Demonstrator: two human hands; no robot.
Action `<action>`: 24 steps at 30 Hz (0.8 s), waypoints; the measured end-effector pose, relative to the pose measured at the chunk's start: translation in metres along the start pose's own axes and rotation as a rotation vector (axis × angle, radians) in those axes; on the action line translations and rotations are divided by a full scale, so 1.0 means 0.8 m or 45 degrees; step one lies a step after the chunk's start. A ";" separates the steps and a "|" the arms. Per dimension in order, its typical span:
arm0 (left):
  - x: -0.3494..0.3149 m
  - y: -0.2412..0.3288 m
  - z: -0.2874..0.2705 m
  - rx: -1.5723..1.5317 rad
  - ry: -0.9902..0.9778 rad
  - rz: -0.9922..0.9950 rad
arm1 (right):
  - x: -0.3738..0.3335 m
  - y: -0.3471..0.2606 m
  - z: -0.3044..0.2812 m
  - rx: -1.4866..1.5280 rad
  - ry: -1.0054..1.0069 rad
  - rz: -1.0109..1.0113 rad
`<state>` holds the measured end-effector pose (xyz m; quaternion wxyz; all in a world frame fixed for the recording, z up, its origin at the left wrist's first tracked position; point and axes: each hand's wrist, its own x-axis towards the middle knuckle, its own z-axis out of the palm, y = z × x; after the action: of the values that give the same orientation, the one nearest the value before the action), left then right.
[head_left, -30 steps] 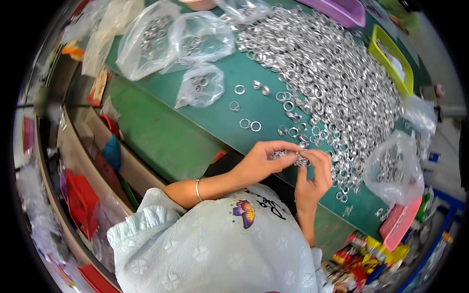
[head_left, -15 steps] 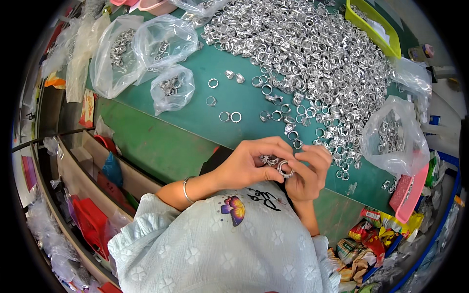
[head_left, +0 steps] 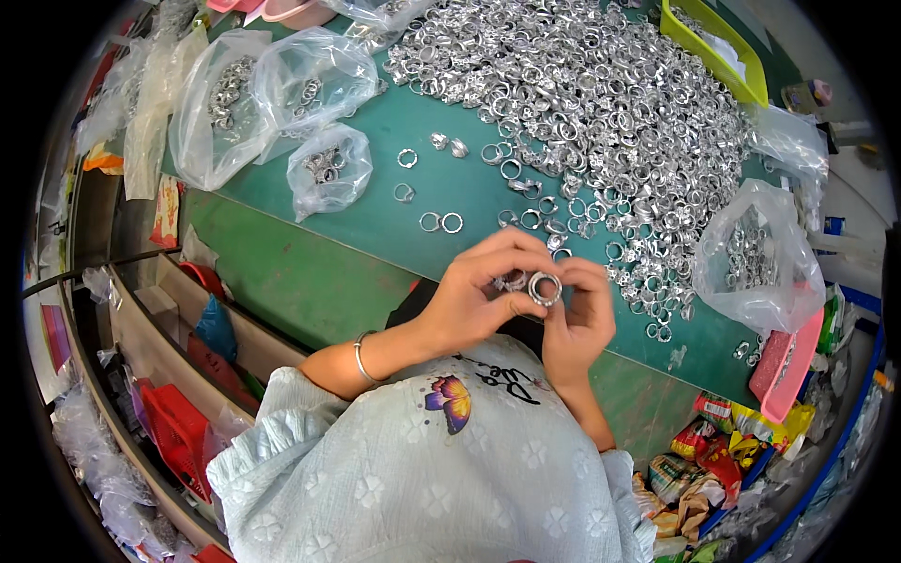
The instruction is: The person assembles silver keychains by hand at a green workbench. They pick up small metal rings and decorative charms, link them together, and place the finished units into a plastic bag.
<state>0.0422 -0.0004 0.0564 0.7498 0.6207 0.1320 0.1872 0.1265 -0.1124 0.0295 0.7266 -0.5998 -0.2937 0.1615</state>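
Observation:
Both my hands meet above the near edge of the green table. Between their fingertips a silver ring (head_left: 544, 289) stands with its round opening showing. My left hand (head_left: 479, 286), a bangle on its wrist, curls round more silver rings and pinches this one at its left side. My right hand (head_left: 579, 314) grips it from the right with thumb and fingers. Just beyond, a wide heap of silver rings (head_left: 601, 103) covers the table. Several single rings lie apart from the heap, among them a pair side by side (head_left: 441, 222).
Clear plastic bags (head_left: 319, 80) with rings lie at the left, a smaller bag (head_left: 328, 169) before them. Another bag (head_left: 760, 258) sits at the right by a pink tray (head_left: 786, 371). A yellow-green basket (head_left: 718, 56) stands far right. Open drawers (head_left: 202, 347) lie left.
My hands have risen slightly away from me, toward the heap. The ring between them has turned, its round opening now showing more fully. My right fingers have shifted left.

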 end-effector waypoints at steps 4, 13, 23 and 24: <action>0.001 -0.009 -0.003 0.073 0.019 0.140 | 0.004 -0.017 -0.020 0.779 -0.225 0.741; 0.001 -0.002 -0.005 -0.045 -0.087 0.111 | -0.002 -0.011 -0.017 1.321 -0.456 0.912; -0.005 0.005 -0.009 -0.147 -0.136 0.107 | -0.008 -0.017 -0.010 1.156 -0.522 0.773; -0.004 0.004 -0.009 -0.132 -0.131 0.122 | -0.008 -0.017 -0.011 1.179 -0.513 0.779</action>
<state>0.0360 0.0049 0.0580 0.7770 0.5955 0.0534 0.1973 0.1251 -0.1260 0.0401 0.7630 -0.2351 -0.1387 0.5859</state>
